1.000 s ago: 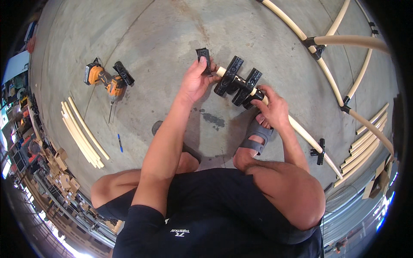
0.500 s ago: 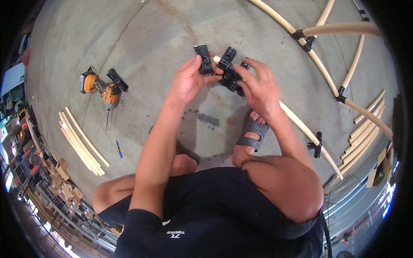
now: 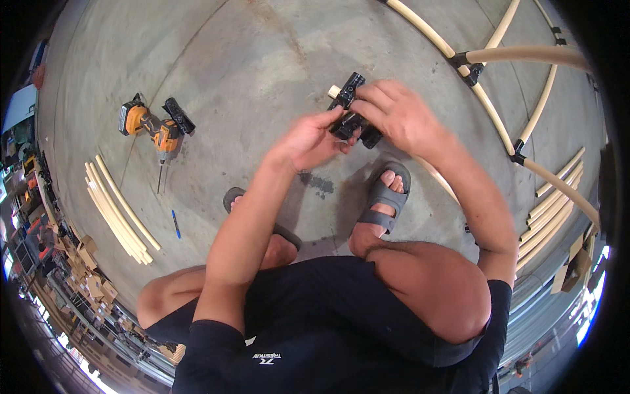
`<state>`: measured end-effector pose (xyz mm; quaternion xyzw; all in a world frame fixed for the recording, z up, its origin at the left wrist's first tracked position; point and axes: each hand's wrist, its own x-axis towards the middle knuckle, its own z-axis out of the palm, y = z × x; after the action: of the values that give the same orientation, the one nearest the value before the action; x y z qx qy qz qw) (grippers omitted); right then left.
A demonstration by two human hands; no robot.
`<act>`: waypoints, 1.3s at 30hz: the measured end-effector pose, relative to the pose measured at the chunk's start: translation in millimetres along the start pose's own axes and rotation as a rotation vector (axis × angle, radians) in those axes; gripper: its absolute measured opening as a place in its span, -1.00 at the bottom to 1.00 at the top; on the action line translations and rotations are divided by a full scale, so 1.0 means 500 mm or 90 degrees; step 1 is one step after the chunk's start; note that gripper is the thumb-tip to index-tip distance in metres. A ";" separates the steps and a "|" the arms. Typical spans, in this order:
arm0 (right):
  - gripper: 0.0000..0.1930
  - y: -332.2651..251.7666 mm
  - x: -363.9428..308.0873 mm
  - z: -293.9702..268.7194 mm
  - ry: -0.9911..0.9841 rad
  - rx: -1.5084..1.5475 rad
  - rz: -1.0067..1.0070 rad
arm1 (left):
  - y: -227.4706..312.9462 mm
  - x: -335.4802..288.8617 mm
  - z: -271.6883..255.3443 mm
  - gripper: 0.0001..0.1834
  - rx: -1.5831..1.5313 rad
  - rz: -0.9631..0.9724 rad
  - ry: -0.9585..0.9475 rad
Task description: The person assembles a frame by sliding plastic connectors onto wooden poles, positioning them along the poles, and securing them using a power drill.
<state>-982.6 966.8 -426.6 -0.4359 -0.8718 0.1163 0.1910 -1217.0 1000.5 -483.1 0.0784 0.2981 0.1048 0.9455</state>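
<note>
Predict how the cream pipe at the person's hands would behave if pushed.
The cream pipe looks fairly stiff, showing no kink beyond the right hand. Its smooth surface could be slippery. The black connectors jutting out from it would probably hinder rolling.

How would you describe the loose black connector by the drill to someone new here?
On the concrete floor, well left of the person's left hand, find the orange-and-black power drill. Just right of its handle lies a short black connector. Unlike the black fittings on the cream pipe by that hand, it has no pipe sticking out.
</note>
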 end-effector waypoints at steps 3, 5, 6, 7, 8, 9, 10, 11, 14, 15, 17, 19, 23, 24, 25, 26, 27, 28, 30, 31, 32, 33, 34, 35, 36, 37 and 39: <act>-0.61 -0.010 -0.018 0.022 0.022 0.032 0.074 | -0.021 0.015 -0.008 -0.66 -0.047 0.025 0.010; -0.58 -0.005 -0.030 0.035 0.046 0.059 0.112 | -0.027 0.015 0.002 -0.63 -0.025 0.087 -0.002; -0.55 -0.009 -0.030 0.035 0.069 0.090 0.151 | -0.026 0.012 0.001 -0.63 -0.025 0.089 -0.001; -0.55 -0.014 -0.031 0.032 0.068 0.090 0.150 | -0.023 0.008 -0.001 -0.61 -0.001 0.085 -0.040; -0.54 -0.020 -0.031 0.028 0.063 0.126 0.177 | -0.020 0.004 -0.003 -0.59 0.024 0.082 -0.079; -0.52 -0.025 -0.030 0.023 0.057 0.162 0.204 | -0.019 0.002 -0.003 -0.59 0.022 0.084 -0.079; -0.52 -0.026 -0.031 0.020 0.054 0.162 0.202 | -0.019 -0.001 -0.004 -0.54 0.034 0.084 -0.101; -0.53 -0.025 -0.034 0.018 0.053 0.165 0.185 | -0.019 -0.003 -0.004 -0.49 0.046 0.084 -0.122; -0.54 -0.016 -0.052 0.008 0.050 0.118 0.118 | -0.011 -0.008 0.030 -0.40 0.012 0.085 -0.136; -0.55 -0.013 -0.053 0.003 0.053 0.071 0.066 | -0.014 -0.006 0.022 -0.40 0.009 0.094 -0.138; -0.56 -0.010 -0.051 -0.003 0.052 0.068 0.042 | -0.022 0.001 -0.005 -0.39 0.081 0.079 -0.165; -0.58 -0.014 -0.057 0.003 0.054 0.066 0.029 | -0.030 0.009 -0.013 -0.39 0.102 0.119 -0.167; -0.58 -0.020 -0.073 0.021 0.017 0.235 0.259 | -0.034 0.022 0.009 -0.44 0.191 0.203 -0.075; -0.57 -0.028 -0.072 0.023 0.006 0.328 0.325 | -0.036 0.021 0.012 -0.44 0.188 0.203 -0.076; -0.57 -0.033 -0.071 0.026 0.004 0.328 0.326 | -0.038 0.021 0.014 -0.48 0.180 0.210 -0.069; -0.58 -0.039 -0.071 0.030 0.004 0.298 0.358 | -0.039 0.022 0.015 -0.52 0.173 0.216 -0.062; -0.58 -0.048 -0.069 0.036 0.005 0.269 0.389 | -0.043 0.025 0.010 -0.52 0.172 0.215 -0.062; -0.58 -0.058 -0.066 0.043 0.006 0.270 0.390 | -0.049 0.030 0.005 -0.55 0.183 0.251 -0.034; -0.60 -0.077 -0.063 0.059 0.045 0.357 0.421 | -0.050 0.034 0.002 -0.58 0.195 0.283 -0.006; -0.60 -0.082 -0.067 0.065 0.047 0.358 0.426 | -0.046 0.034 0.003 -0.58 0.200 0.274 0.003; -0.63 -0.086 -0.070 0.071 0.046 0.417 0.467 | -0.043 0.034 0.004 -0.59 0.206 0.265 0.012; -0.65 -0.088 -0.072 0.074 0.044 0.475 0.507 | -0.042 0.035 0.003 -0.59 0.207 0.262 0.010; -0.65 -0.088 -0.073 0.076 0.046 0.475 0.510 | -0.042 0.035 0.002 -0.58 0.207 0.257 0.012; -0.67 -0.087 -0.073 0.078 -0.023 0.569 0.616 | -0.042 0.036 0.000 -0.57 0.207 0.251 0.014; -0.69 -0.085 -0.076 0.079 -0.094 0.661 0.722 | -0.043 0.036 0.002 -0.57 0.207 0.248 0.012; -0.69 -0.088 -0.077 0.084 -0.093 0.660 0.726 | -0.045 0.036 0.003 -0.56 0.215 0.246 0.024; -0.69 -0.100 -0.075 0.102 -0.019 0.652 0.723 | -0.050 0.040 0.003 -0.55 0.222 0.241 0.036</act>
<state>-1020.0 905.4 -462.7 -0.6726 -0.3538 0.5918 0.2686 -1196.4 981.1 -497.8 0.2921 0.3178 0.2293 0.8724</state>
